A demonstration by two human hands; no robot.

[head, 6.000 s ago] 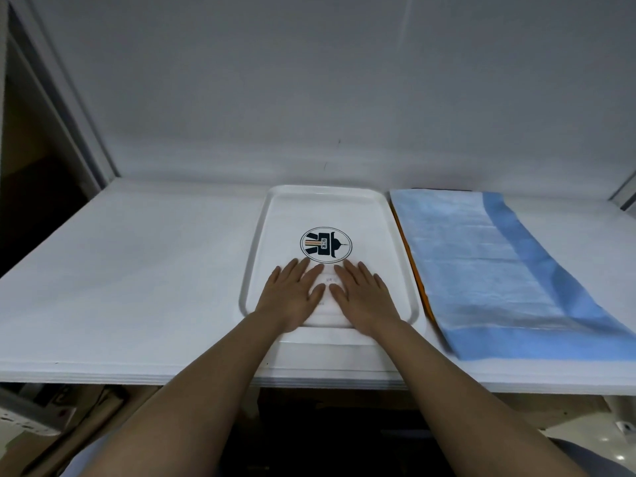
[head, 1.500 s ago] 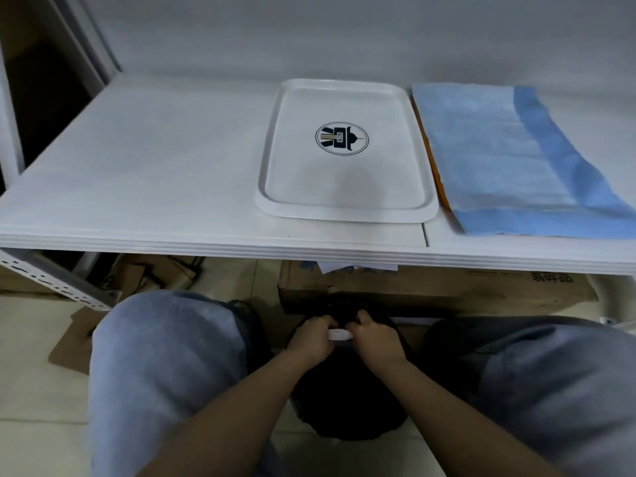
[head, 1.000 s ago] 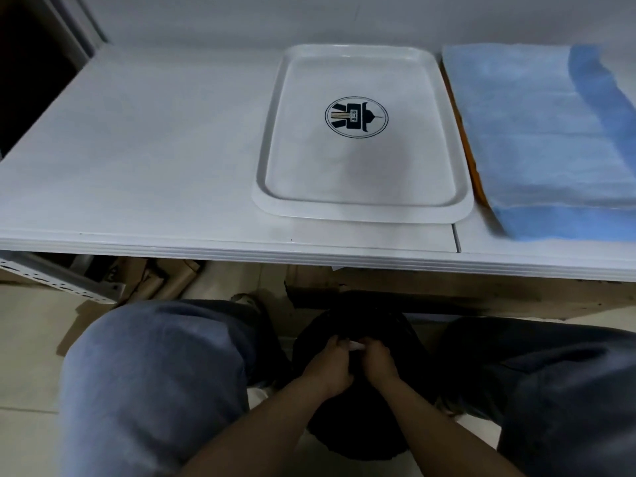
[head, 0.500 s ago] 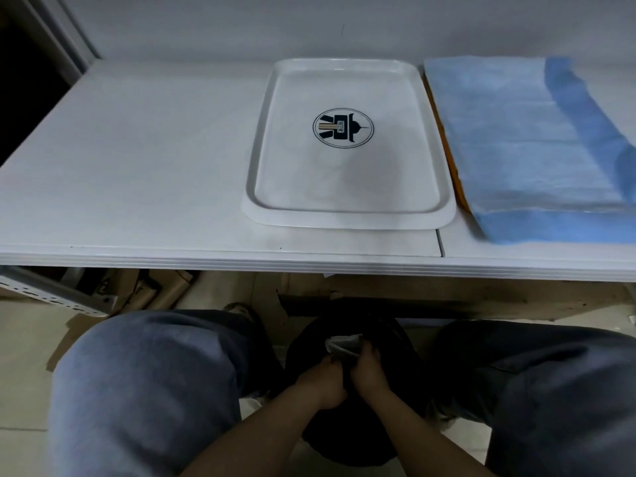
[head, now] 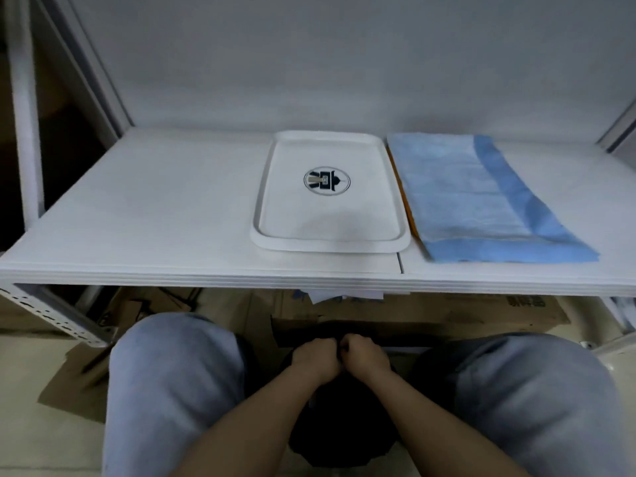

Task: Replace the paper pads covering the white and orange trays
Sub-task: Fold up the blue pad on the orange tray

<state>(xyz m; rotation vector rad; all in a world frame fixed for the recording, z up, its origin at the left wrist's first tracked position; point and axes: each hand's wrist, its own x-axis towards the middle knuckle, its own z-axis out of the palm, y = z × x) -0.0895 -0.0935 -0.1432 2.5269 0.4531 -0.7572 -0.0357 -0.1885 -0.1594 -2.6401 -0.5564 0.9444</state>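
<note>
The white tray (head: 256, 232) lies bare on the white table, a round dark logo in its middle. To its right, a blue paper pad (head: 461, 201) covers the orange tray (head: 404, 204), of which only a thin edge shows. Below the table edge, between my knees, my left hand (head: 315, 361) and my right hand (head: 366, 359) are curled into fists side by side, knuckles up, over the far rim of a black bag (head: 344, 425). Nothing shows in either fist.
The white table (head: 155, 215) has a wall behind it and metal shelf posts (head: 27, 132) at its left. Under it stand a brown cardboard box (head: 447, 311) and loose cardboard (head: 69, 390) on the floor. White paper scraps (head: 344, 296) poke out beneath the table edge.
My hands left the white tray and dropped below the table to the black bag with a crumpled white pad. That pad, seen at my fingertips half a second ago, is out of sight now.
</note>
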